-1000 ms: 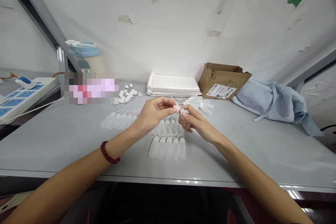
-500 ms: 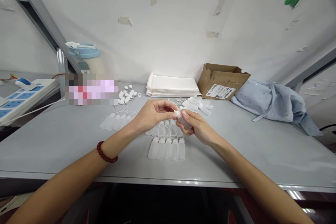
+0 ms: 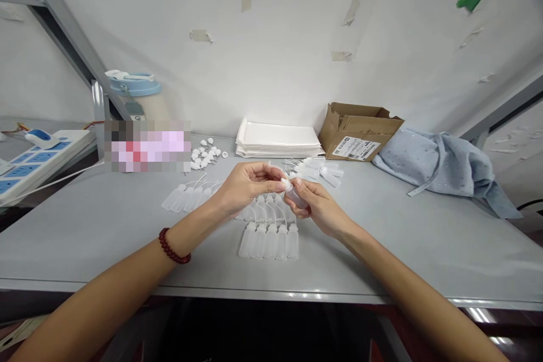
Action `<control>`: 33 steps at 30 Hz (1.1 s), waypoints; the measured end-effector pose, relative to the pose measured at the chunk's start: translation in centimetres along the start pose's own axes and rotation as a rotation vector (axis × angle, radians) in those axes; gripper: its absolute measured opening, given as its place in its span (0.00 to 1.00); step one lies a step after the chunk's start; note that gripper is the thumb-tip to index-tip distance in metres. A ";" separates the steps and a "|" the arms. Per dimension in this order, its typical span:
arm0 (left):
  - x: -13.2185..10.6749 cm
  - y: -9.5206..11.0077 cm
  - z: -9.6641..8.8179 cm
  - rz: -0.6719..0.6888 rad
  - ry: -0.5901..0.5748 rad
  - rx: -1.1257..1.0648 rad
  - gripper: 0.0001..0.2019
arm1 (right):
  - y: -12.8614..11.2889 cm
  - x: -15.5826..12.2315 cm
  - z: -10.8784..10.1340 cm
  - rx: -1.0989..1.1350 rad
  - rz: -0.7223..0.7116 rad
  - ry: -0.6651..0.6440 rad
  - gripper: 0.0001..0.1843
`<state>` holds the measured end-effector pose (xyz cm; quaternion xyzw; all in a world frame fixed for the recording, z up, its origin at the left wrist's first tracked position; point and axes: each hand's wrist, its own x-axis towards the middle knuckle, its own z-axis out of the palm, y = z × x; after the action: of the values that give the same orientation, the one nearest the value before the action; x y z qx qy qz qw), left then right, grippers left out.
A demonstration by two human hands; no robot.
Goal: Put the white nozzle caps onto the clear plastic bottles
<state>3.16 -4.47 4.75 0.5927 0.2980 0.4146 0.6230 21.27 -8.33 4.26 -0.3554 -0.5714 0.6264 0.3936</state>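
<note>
My right hand is closed around a small translucent plastic squeeze bottle, which tilts with its neck toward upper left. At that neck, the thumb and fingers of my left hand pinch the white cap; part of it is hidden by the fingertips. Under and in front of my hands lie rows of similar bottles, with thin bent tubes on their caps. More such bottles rest to the left, partly behind my left forearm. Beyond my right hand is a loose pile of bottles.
White caps are scattered at the back left, near a blurred pink thing. A stack of white envelopes, a cardboard box and a blue-grey cloth line the back. A power strip and a lidded cup stand left.
Both hands keep the same grip on the bottle and its cap, with barely any movement. The view has shifted very slightly.
</note>
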 end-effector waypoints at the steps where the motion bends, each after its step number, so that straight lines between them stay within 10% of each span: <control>1: 0.0 0.0 0.0 0.006 0.000 0.005 0.08 | 0.0 0.0 0.0 -0.004 -0.009 0.006 0.19; 33: -0.6 0.5 0.3 0.165 -0.113 0.479 0.06 | -0.2 -0.1 -0.2 0.042 0.157 0.016 0.15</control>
<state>3.03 -5.12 5.23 0.7679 0.3031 0.3479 0.4443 21.48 -8.36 4.41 -0.3958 -0.5252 0.6645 0.3550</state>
